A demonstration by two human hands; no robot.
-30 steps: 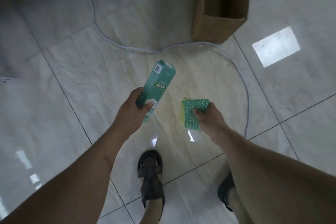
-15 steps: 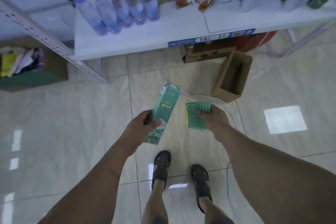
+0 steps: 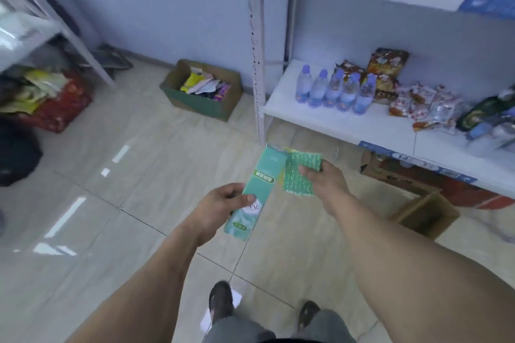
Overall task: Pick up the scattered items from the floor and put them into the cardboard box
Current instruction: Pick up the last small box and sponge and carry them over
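Observation:
My left hand grips a long green carton near its lower half, held up in front of me. Beside it, my right hand pinches a green scrubbing sponge with a yellow edge. Both items hang above the tiled floor. A cardboard box with green sides, holding several packets, stands on the floor by the far wall, beyond my hands. A second, open cardboard box lies on the floor at the right, under the shelf.
A white shelf unit at the right carries water bottles and snack packets, with its post near my hands. A red sack with bags and a dark object sit at the left.
The view has lifted and swung left from the floor to the room. Both hands keep their items and have drawn closer together; the green-sided box has come into view.

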